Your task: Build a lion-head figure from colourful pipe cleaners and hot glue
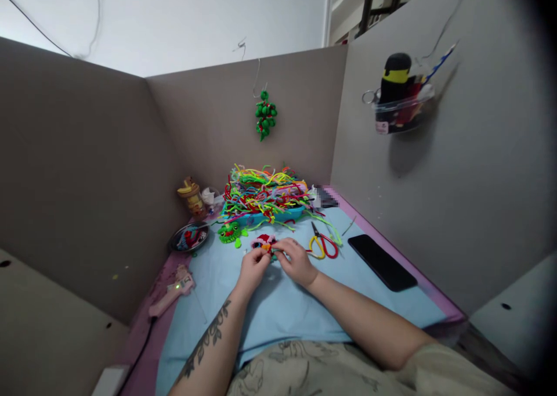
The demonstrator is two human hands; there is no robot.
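Between my two hands is a small pipe-cleaner figure [263, 240] in red, pink and orange with dark round spots, partly covered by my fingers. My left hand [255, 267] is closed, pinching the figure's near left side. On the other side, my right hand [296, 261] bends inward with thumb and fingers together at the orange part. Just left of the figure lies a green pipe-cleaner frog [230, 232] with light green feet. Scissors [323, 247] with one yellow and one red handle lie to the right of my right hand.
Behind the hands, a blue tray [272, 215] overflows with colourful pipe cleaners [265, 193]. At left are a metal bowl [205, 240], a pink glue gun [167, 302] with a cord, and a brown-yellow container [192, 197]. A black phone [383, 262] lies right. Grey partitions [209, 105] enclose the table.
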